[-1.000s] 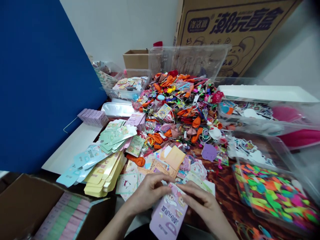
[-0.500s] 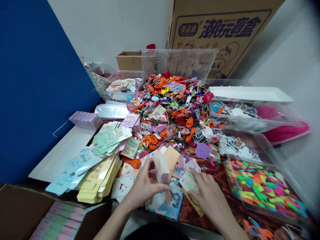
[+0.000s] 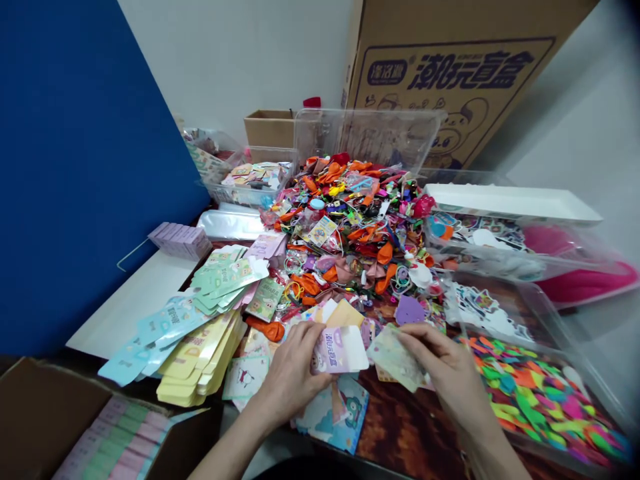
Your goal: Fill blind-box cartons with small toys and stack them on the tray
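Note:
My left hand is closed around a small purple printed box, its white flap open toward the right. Between the thumb and fingers of my right hand is a pale green-yellow printed card, held just right of the box. An orange-edged piece shows partly behind the card; I cannot tell whether it is held too. Beneath my left hand, blue picture cards lie at the table's front edge. A white card with a small character lies left of my left wrist.
A heap of balloons and small toys fills the middle back. Flattened yellow, blue and green boxes lie left. A clear tray of neon pieces stands right. A carton of packed boxes is front left; a large carton stands behind.
My right hand has lifted the pale card off the table and moved slightly right. My left hand has turned the purple box so that its printed face shows. The view has shifted slightly.

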Demonstrator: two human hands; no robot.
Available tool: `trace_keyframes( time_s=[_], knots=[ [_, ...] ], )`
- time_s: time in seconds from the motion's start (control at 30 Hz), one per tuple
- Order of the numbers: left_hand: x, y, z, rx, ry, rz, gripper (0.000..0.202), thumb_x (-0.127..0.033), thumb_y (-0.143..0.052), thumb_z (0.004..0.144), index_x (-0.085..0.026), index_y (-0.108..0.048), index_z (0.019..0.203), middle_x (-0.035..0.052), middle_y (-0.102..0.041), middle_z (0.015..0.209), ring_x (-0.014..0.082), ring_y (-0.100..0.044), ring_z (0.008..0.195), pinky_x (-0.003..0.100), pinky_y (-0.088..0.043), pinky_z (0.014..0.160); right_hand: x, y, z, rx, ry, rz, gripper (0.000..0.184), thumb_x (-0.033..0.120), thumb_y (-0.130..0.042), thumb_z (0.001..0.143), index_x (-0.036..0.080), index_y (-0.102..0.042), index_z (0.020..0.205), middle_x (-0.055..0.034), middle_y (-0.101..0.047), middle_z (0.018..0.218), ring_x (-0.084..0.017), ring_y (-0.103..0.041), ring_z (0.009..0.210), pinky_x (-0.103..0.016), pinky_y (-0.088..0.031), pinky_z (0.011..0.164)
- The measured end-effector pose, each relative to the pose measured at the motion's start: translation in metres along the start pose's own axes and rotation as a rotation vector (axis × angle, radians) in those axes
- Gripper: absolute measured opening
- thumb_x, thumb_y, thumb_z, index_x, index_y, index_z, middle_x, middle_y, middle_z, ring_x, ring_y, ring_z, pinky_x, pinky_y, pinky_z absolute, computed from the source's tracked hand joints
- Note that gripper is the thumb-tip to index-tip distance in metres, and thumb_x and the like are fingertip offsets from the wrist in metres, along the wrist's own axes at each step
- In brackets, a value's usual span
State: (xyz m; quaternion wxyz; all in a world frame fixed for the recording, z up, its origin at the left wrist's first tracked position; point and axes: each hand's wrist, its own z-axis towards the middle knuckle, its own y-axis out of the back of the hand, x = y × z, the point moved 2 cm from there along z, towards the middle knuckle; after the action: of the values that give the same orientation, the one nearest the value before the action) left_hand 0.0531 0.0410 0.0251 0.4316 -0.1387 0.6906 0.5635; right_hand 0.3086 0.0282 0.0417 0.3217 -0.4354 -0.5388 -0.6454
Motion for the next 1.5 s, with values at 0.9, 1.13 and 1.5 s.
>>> trace_keyframes(
  time_s=[0.9, 1.13, 1.5],
  knots=[
    [-0.009, -0.004, 0.006, 0.031, 0.096, -0.191, 0.067, -0.017, -0.082, 0.067, -0.023, -0.054, 0.127, 0.0086, -0.059, 0.13, 0.0307, -0.054, 0.12, 0.038, -0.043, 0.101, -0.048, 0.011, 0.127, -0.389, -0.116, -0.23, 0.024, 0.038, -0.064, 0.072, 0.021, -0.069, 0.087, -0.0086, -0.068, 0.087, -0.03, -0.06, 0.088, -0.042, -0.043, 0.083],
    [-0.005, -0.006, 0.003, 0.029, 0.104, -0.196, 0.071, -0.018, -0.082, 0.068, -0.022, -0.052, 0.132, 0.0105, -0.058, 0.135, 0.0319, -0.054, 0.124, 0.04, -0.043, 0.103, -0.043, 0.001, 0.126, -0.4, -0.121, -0.177, 0.019, 0.034, -0.066, 0.074, 0.021, -0.068, 0.088, -0.0108, -0.067, 0.097, -0.028, -0.057, 0.095, -0.037, -0.041, 0.078],
    [0.003, 0.002, 0.003, -0.052, 0.055, -0.124, 0.063, -0.03, -0.081, 0.075, -0.023, -0.053, 0.13, 0.0101, -0.061, 0.128, 0.031, -0.057, 0.118, 0.041, -0.045, 0.098, 0.008, 0.008, 0.054, -0.01, -0.33, 0.482, 0.055, 0.062, -0.089, 0.048, 0.021, -0.061, 0.071, 0.0007, -0.059, 0.061, -0.013, -0.05, 0.05, -0.028, -0.042, 0.048]
  ],
)
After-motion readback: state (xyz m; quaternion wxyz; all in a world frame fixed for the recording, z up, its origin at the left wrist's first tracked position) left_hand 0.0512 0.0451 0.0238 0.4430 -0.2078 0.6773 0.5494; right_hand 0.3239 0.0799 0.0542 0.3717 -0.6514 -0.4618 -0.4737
